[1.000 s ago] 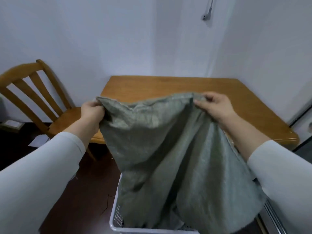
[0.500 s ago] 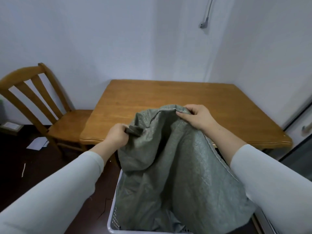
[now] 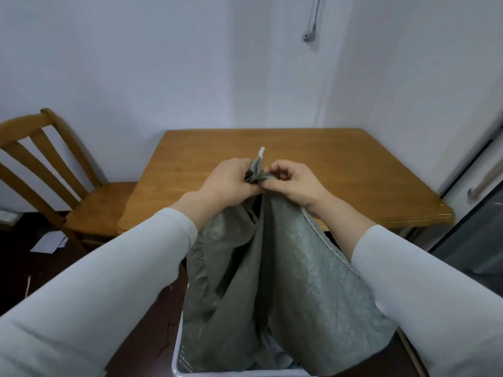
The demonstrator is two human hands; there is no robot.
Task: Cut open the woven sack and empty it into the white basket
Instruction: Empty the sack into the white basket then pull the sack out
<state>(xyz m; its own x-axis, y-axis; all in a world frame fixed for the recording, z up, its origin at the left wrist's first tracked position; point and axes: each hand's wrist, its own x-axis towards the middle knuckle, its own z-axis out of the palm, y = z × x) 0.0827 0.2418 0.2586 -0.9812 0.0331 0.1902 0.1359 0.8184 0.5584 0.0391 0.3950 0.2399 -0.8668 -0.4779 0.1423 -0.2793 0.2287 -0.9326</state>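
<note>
1. The left hand [image 3: 226,183] and right hand [image 3: 292,183] meet knuckle to knuckle, each pinched closed on the bunched top end of the woven sack [image 3: 272,268]; a small white tag sticks up from the pinch.
2. From that grip the sack hangs straight down — its long axis vertical, gathered end up, loose end down inside the white basket [image 3: 179,360] at the bottom edge of the view.
3. Both forearms in pale sleeves [image 3: 109,281] flank the sack and hide part of its sides; the sack itself covers most of the basket's inside, so only the perforated left wall and near rim show, with a little pale stuff at the bottom.
4. Beyond the hands lies the wooden surface [image 3: 340,172], set into a corner of white walls. A wooden chair [image 3: 54,164] stands to its left, and white paper [image 3: 49,242] lies on the dark floor by the chair leg.
5. The sack is grey-green, coarse-woven, creased into deep vertical folds, with a pale stitched seam along its right edge — limp and slack.
</note>
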